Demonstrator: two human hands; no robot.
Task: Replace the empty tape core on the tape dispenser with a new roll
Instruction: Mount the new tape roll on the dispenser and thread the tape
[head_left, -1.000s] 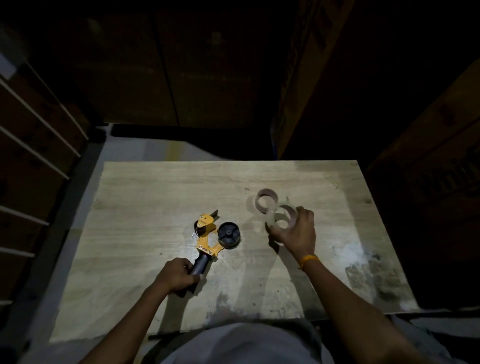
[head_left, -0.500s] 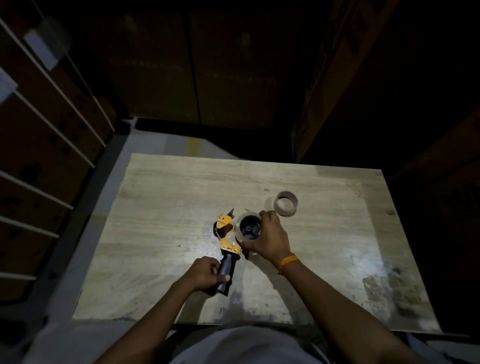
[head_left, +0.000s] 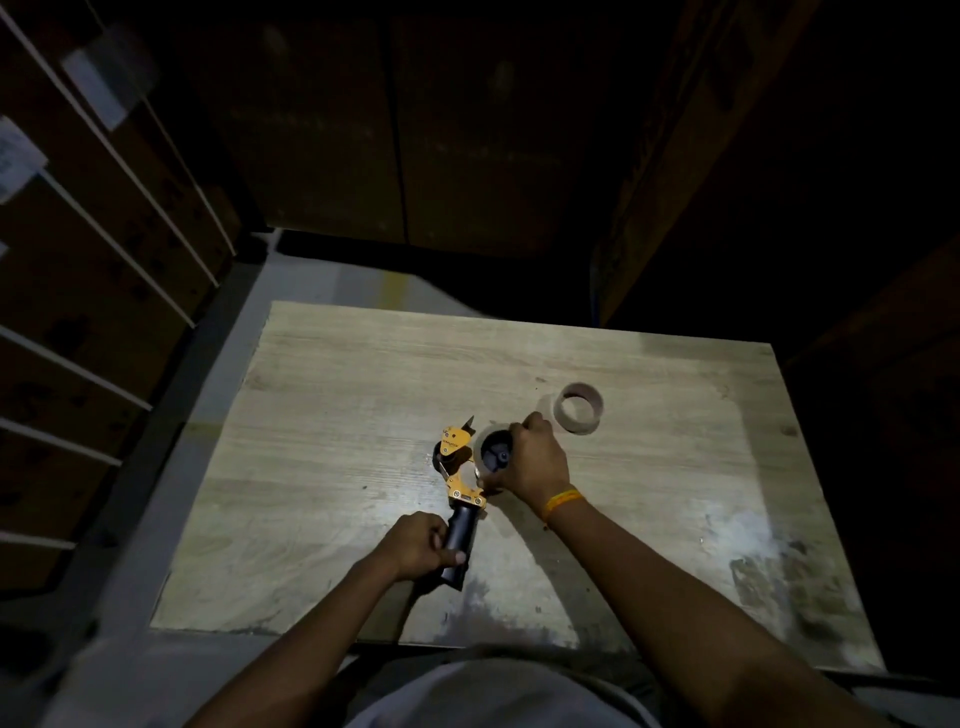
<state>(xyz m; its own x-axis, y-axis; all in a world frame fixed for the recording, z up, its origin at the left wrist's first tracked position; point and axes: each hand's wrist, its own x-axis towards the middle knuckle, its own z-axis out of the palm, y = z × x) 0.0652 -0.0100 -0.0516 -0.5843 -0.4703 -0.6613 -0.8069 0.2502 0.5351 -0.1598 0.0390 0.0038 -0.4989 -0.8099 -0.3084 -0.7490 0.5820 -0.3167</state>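
new roll going onto the dispenser hub

the wooden desk (head_left: 363, 395) carries everything. the tape dispenser (head_left: 460, 480) lies flat near its middle, the left hand (head_left: 415, 543) clenched around the black handle. the right hand (head_left: 530, 462) has its fingers (head_left: 522, 423) curled over the new roll (head_left: 480, 447), which sits around the black hub. the empty core (head_left: 579, 408) stands just beyond, apart. the roll looks light and stiff but tacky at its edge; gripping the outer rim seems best.

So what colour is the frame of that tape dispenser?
Orange-yellow, with a black handle; the head view shows the tape dispenser clearly, gripped by the left hand.
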